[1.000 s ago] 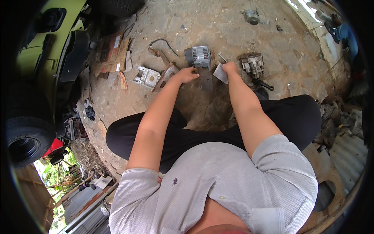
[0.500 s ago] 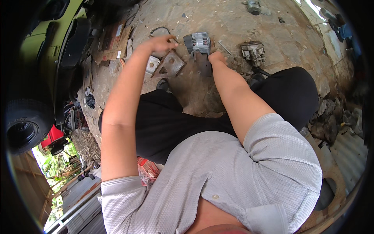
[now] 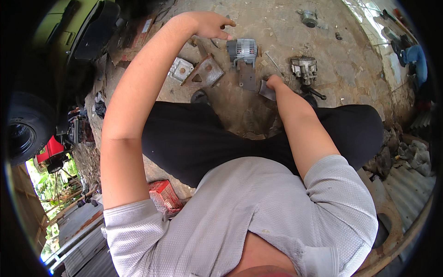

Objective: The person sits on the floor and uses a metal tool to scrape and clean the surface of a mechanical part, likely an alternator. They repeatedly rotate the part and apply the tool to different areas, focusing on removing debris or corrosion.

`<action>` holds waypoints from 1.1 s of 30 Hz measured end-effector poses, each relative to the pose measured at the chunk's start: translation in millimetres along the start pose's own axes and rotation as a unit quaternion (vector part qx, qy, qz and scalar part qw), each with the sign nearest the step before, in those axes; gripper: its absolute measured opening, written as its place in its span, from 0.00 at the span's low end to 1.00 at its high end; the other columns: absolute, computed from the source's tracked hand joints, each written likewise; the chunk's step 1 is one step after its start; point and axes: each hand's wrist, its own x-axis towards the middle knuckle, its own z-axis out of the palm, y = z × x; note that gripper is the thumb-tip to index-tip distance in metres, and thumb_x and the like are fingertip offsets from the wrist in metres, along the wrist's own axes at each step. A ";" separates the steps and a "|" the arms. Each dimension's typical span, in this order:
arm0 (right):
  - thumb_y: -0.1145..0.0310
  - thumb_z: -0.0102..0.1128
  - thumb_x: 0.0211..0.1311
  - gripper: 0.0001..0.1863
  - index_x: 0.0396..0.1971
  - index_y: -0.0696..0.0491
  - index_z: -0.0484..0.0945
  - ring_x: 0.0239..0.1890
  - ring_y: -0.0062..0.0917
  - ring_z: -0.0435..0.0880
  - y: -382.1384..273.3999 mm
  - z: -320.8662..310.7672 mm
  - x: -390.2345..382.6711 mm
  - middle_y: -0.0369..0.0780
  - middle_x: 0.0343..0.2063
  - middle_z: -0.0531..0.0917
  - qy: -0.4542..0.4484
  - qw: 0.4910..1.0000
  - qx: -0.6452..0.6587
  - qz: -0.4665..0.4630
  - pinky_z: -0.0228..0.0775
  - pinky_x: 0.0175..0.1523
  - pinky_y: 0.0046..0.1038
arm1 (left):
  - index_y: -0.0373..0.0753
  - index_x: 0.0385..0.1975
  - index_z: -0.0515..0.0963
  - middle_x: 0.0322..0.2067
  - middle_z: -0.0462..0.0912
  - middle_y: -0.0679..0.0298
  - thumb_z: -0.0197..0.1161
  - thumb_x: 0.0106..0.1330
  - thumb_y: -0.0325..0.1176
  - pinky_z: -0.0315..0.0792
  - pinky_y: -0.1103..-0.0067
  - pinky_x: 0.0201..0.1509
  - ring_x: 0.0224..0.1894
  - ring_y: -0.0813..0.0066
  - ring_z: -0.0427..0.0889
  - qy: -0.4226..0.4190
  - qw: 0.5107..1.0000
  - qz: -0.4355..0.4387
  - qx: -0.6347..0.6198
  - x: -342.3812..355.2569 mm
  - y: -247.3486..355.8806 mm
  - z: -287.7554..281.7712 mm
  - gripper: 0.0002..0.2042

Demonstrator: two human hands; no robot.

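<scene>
Ribbed motor (image 3: pixel 244 48) seen just right and bodyward of left hand (image 3: pixel 213 25), fingers spread, unloaded; bracket (image 3: pixel 248 76) pointed bodyward. Grey sheet (image 3: pixel 266 91) gripped by right hand (image 3: pixel 274 82), farther from motor.

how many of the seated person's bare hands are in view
2: the left hand, upper left of the cylindrical silver metal alternator, and the right hand, lower right of it, holding a flat grey sheet. Neither is hidden.

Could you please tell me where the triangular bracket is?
In the head view's upper half, the triangular bracket lies beside the pale metal part, left of the ribbed silver unit.
</scene>
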 end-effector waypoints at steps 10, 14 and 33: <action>0.61 0.67 0.54 0.25 0.54 0.51 0.86 0.56 0.46 0.85 -4.9 -61.4 3.9 0.51 0.50 0.87 0.095 0.986 0.128 -0.042 0.77 0.62 0.41 | 0.47 0.71 0.70 0.57 0.83 0.52 0.63 0.73 0.48 0.75 0.61 0.61 0.60 0.50 0.81 -0.055 0.998 -0.006 -0.001 -61.3 0.4 36.2 0.29; 0.63 0.65 0.55 0.24 0.53 0.54 0.86 0.55 0.46 0.85 -5.1 -79.9 31.8 0.51 0.50 0.87 0.167 0.980 0.106 -0.035 0.76 0.62 0.41 | 0.47 0.71 0.70 0.55 0.83 0.52 0.62 0.74 0.48 0.75 0.61 0.61 0.59 0.50 0.81 -0.070 0.997 -0.034 -0.017 -57.1 -2.9 29.8 0.28; 0.66 0.59 0.65 0.15 0.47 0.55 0.87 0.54 0.48 0.86 -33.3 -83.7 55.5 0.52 0.49 0.87 0.088 0.995 -0.006 0.051 0.80 0.58 0.47 | 0.48 0.70 0.71 0.58 0.82 0.55 0.57 0.75 0.48 0.75 0.60 0.63 0.62 0.53 0.80 -0.181 0.978 -0.080 -0.063 47.0 -48.7 160.0 0.26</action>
